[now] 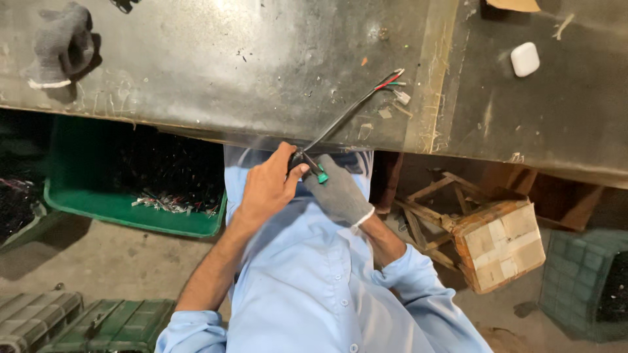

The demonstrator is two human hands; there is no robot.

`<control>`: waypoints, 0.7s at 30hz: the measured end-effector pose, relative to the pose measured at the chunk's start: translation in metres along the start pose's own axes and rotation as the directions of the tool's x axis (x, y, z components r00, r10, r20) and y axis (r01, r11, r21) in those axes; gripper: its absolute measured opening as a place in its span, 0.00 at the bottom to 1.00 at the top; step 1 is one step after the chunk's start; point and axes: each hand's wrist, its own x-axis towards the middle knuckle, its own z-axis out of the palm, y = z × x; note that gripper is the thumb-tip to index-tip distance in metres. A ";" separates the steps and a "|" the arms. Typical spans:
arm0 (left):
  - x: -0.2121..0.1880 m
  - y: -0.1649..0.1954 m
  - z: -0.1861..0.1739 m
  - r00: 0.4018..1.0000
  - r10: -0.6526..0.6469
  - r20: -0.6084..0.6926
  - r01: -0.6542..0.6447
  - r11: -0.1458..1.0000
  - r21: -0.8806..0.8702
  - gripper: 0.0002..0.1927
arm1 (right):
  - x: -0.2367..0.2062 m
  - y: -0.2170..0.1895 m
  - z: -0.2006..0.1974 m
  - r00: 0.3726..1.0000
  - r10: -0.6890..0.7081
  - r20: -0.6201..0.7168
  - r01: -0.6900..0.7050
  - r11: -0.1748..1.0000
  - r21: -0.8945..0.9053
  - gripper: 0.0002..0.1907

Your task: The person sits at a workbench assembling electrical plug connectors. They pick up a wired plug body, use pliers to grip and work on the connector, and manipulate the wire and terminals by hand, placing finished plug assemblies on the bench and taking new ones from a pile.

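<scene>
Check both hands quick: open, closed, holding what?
Left hand: bare, closed on the black cable near its lower end.
Right hand: grey glove, closed on a small green-handled tool at the cable.

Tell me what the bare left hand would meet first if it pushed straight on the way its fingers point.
The left hand points at the gloved right hand, touching it around the black cable. It would likely press into that glove first; depth is unclear.

A small white rounded plastic case (524,59) lies near the bench's far right corner, and a tan cardboard piece (514,4) pokes in at the far edge just beside it. No labels, signs or screens show anywhere.
</scene>
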 end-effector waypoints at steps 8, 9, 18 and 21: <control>-0.004 -0.004 -0.008 0.942 0.002 0.335 0.249 0.664 -0.705 0.16 | -0.003 0.010 -0.018 0.961 -0.274 -0.015 0.273 0.960 -0.057 0.13; -0.005 -0.001 -0.007 0.960 0.025 0.277 0.183 0.695 -0.696 0.15 | -0.003 0.009 -0.019 0.962 -0.273 -0.008 0.272 0.961 -0.054 0.13; -0.003 0.009 0.016 0.998 -0.007 -0.065 0.021 0.975 0.223 0.16 | -0.003 -0.003 -0.005 1.000 -0.001 -0.001 0.001 0.985 -0.172 0.15; -0.004 -0.008 0.008 0.998 -0.007 0.054 0.020 0.969 -0.247 0.17 | -0.004 0.001 -0.009 0.992 -0.119 -0.037 0.111 0.977 -0.180 0.16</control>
